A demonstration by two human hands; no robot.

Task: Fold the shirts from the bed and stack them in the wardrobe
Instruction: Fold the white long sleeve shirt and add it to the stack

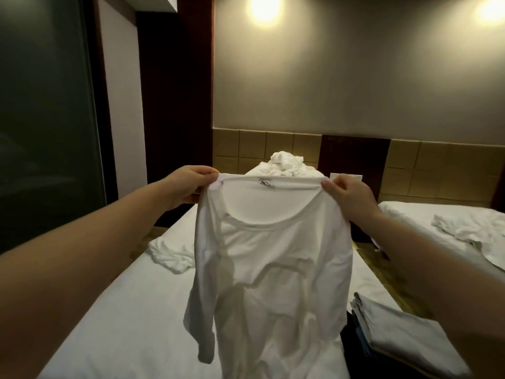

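In the head view, the only one, the shirt (273, 269) hangs in the centre of the frame, held up above the bed (123, 324). The left hand (191, 187) pinches one end of the neckline and the right hand (347, 195) pinches the other, both with fingers closed tight on the cloth. The neck band is pulled fairly straight between them. One long sleeve dangles down the left side, and the body is creased across the chest. The hem seems to hang just over the sheet, though it cannot be told whether it touches. A heap (284, 165) of white clothes sits at the far end of the bed, behind the collar, and another crumpled shirt lies at centre left. A folded stack (396, 332) rests at lower right. A second bed (410, 214) at the right edge carries more loose cloth. No wardrobe can be made out. The step in hand looks like spreading the garment before folding. To do it well, the person should probably shift the pinches outward to the shoulder seams, give a light shake to drop the creases, then lay the shirt flat on bare sheet, clear of the stack, with both sleeves free.
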